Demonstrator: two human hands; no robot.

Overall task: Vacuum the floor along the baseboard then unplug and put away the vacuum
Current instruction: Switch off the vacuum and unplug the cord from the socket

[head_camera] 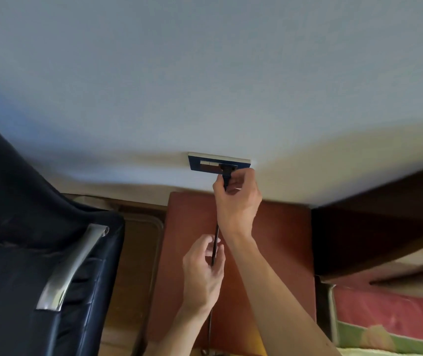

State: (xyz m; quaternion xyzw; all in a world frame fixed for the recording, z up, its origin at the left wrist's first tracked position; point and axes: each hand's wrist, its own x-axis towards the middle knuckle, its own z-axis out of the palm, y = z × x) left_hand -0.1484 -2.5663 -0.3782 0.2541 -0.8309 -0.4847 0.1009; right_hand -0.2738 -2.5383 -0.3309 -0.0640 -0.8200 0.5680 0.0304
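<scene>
A dark blue wall outlet plate [200, 164] sits low on the pale wall. A black plug [227, 173] is at its right-hand socket, and my right hand [236, 199] grips the plug from below. The black power cord [216, 242] runs straight down from the plug. My left hand [202, 273] holds the cord lower down, its fingers curled round it. The cord continues toward the floor past my left wrist. The vacuum itself is out of view.
A reddish-brown cabinet top [282, 240] stands against the wall under the outlet. A black leather chair with a metal armrest [71, 268] fills the left. Wooden floor [138, 253] shows between them. A dark wooden ledge [372, 227] and a bed with pink cover [390, 312] lie right.
</scene>
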